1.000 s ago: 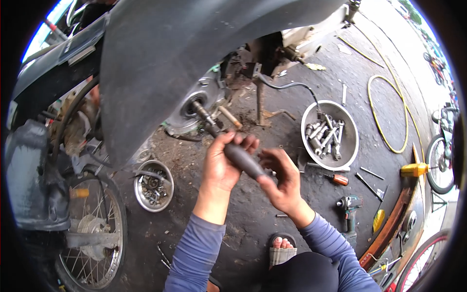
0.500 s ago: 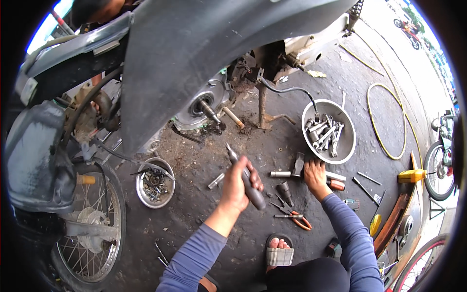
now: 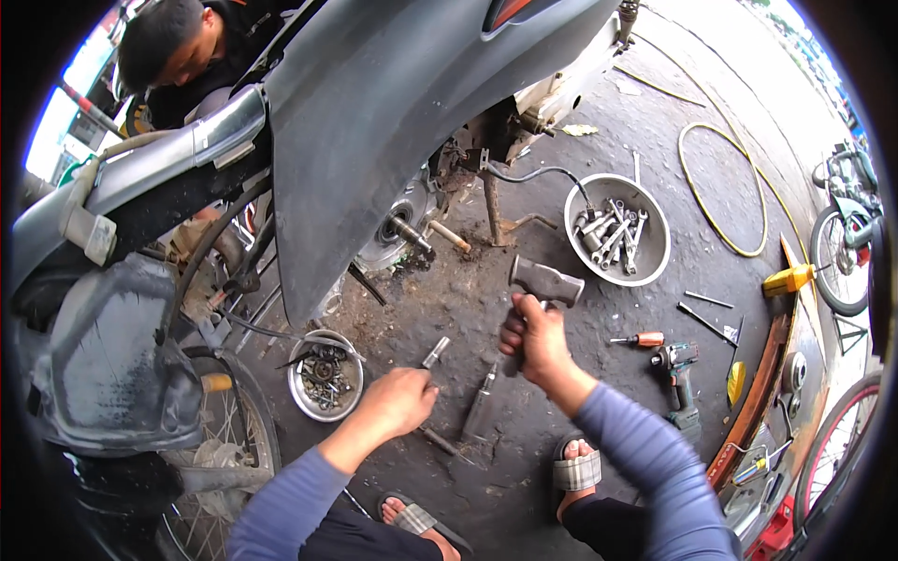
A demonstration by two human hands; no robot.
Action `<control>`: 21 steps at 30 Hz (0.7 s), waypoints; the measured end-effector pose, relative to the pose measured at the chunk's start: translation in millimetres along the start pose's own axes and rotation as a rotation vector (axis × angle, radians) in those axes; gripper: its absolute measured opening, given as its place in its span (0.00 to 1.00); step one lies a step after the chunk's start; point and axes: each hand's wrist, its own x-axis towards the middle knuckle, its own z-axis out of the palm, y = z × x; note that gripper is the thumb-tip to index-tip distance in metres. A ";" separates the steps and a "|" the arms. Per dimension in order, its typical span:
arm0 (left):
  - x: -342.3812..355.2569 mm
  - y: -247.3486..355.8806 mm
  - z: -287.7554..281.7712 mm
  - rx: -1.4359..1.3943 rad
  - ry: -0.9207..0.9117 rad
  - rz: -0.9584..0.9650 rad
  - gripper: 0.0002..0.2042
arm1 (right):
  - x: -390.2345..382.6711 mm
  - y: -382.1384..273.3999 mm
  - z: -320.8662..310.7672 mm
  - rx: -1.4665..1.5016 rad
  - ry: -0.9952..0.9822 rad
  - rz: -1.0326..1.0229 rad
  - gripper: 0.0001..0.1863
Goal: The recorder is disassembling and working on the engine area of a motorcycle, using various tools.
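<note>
Over the dark ground (image 3: 533, 467), out from the lower edge of the motorcycle's grey panel (image 3: 393, 122), right hand (image 3: 544, 351) fisted round a hammer (image 3: 547, 282); metal head up past the thumb, short bit of handle under the fist. Left hand (image 3: 400, 402) low, fingers curled under and hidden; silver cylinder (image 3: 436, 352) just beyond its knuckles, thin dark rod (image 3: 447, 445) by its lower side. Cannot tell whether it grips either, or if they are one piece. Dark tapered tool (image 3: 480, 402) between the hands, blurred, narrow end toward the motorcycle. Metal shaft (image 3: 410, 234) juts from the round housing (image 3: 383, 247) beside the panel's lower edge. Left of left hand: small bowl (image 3: 329, 417), small parts (image 3: 323, 374) inside. Beyond the hammer, to the right: larger bowl (image 3: 657, 245), wrenches and sockets (image 3: 615, 238) heaped inside, cable (image 3: 538, 176) reaching its rim. Left of the wooden plank's (image 3: 753, 402) edge: orange-handled screwdriver (image 3: 645, 338), cordless drill (image 3: 678, 374). Yellow hose (image 3: 686, 168) looped toward the ground's far right edge. Co-worker (image 3: 159, 42) bent over, upper left, behind the motorcycle.
</note>
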 end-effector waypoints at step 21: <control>-33.5 -9.6 -50.4 -0.343 0.471 0.164 0.17 | 36.9 68.8 80.3 0.593 0.191 -0.371 0.10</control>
